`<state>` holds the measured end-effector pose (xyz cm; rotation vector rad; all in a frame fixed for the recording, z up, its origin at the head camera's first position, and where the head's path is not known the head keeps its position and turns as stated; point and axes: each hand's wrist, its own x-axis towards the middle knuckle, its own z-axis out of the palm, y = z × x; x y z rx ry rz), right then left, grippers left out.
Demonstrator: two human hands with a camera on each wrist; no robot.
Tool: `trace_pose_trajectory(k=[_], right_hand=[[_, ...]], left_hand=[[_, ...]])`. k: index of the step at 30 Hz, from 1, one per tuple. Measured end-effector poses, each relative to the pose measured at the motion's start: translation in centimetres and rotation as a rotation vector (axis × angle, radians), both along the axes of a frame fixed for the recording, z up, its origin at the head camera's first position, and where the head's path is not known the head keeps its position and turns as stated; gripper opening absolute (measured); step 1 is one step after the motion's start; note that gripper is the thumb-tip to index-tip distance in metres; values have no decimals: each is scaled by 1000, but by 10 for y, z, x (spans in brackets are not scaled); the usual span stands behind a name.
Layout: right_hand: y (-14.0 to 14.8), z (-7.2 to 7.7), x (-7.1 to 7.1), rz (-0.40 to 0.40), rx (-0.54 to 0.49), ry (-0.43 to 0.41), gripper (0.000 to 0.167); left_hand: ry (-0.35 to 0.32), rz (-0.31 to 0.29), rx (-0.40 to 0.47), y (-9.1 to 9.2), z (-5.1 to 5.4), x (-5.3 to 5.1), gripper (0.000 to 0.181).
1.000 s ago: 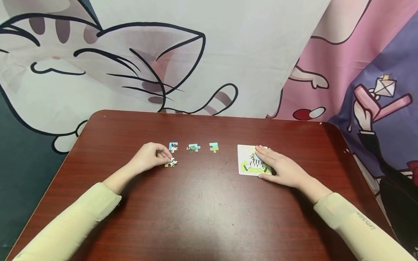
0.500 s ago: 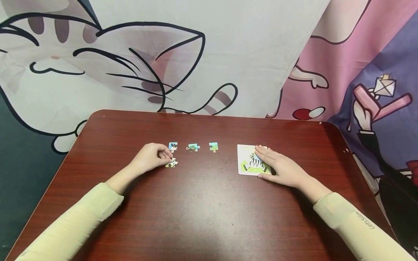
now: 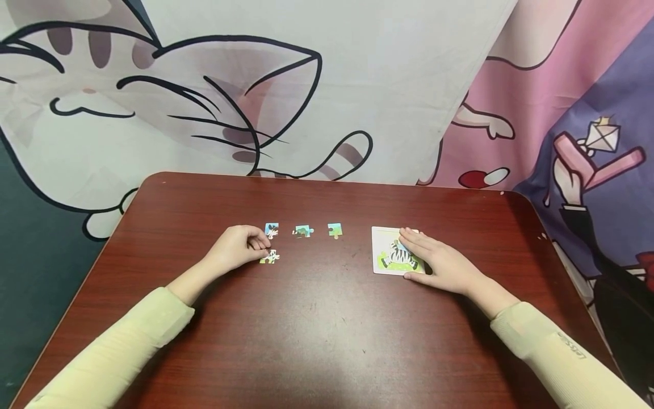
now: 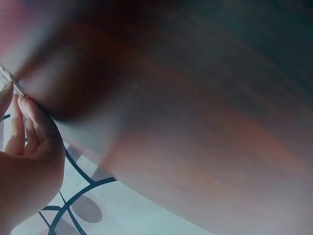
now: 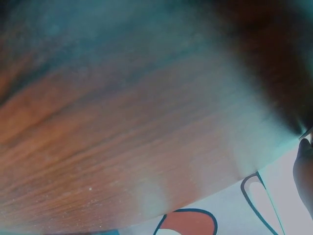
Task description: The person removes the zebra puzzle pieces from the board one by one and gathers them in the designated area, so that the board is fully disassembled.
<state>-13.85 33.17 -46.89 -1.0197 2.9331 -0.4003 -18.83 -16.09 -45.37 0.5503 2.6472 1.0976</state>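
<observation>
The person's left hand (image 3: pixel 237 248) holds a small puzzle piece (image 3: pixel 270 257) by its left edge, thumb and fingertips narrowed in a pinch that the left wrist view also catches, with the piece nearly edge-on at the far left there. Whether that piece touches the brown table (image 3: pixel 327 335) I cannot tell. Just beyond it, close to the fingertips, lies the left far piece (image 3: pixel 271 230), blue with black and white; to its right, spaced apart in a row, come the middle piece (image 3: pixel 304 231), blue and green, and the right far piece (image 3: pixel 334 230), also blue and green. Well to the right, near the far half of the table, is a pale square card (image 3: pixel 393 258) with a zebra picture (the stripes show plainly even under the hand). The right hand (image 3: pixel 443 264) rests over the card's right side, fingers straight and close together, thumb spread away at the near edge. Both arms wear pale yellow-green sleeves (image 3: pixel 554 346), and behind the far edge hangs a white cloth (image 3: pixel 393 96) printed with a cat.
</observation>
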Motion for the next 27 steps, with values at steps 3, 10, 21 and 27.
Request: trace_pose_trajectory(k=[3,10,21,27], right_hand=[[0,0,1,-2,1,-3,86],[0,-1,0,-3,2,-1,85],[0,1,0,-17,15,-17,85],[-1,1,0,-9,20,-9,85]], left_hand=[[-4,2,6,0,0,1,8],[9,10,8,-1,2,-1,6],[-5,-5,105,26,18,-10,7],[-22,-64,151,56,22,-13,7]])
